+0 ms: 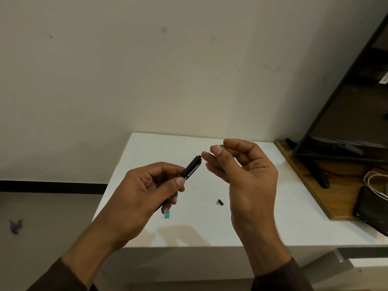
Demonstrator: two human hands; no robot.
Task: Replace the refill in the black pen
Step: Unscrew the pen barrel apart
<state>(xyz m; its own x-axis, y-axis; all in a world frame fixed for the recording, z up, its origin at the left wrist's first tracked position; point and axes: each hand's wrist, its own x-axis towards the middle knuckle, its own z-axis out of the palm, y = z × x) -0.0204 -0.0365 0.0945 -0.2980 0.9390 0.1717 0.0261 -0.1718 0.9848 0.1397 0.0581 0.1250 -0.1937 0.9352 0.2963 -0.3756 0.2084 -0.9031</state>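
Note:
My left hand grips the black pen, which points up and to the right above the white table; its lower part is hidden by my fingers. Just beyond the pen's upper end, my right hand pinches something very thin between thumb and forefinger, too small to name. A small black pen piece lies on the table between my hands. A teal piece lies on the table under my left fingers, partly hidden.
A black screen on a stand sits on a wooden board at the right. A dark phone and white cable lie there. A plain wall rises behind the table; floor lies to the left.

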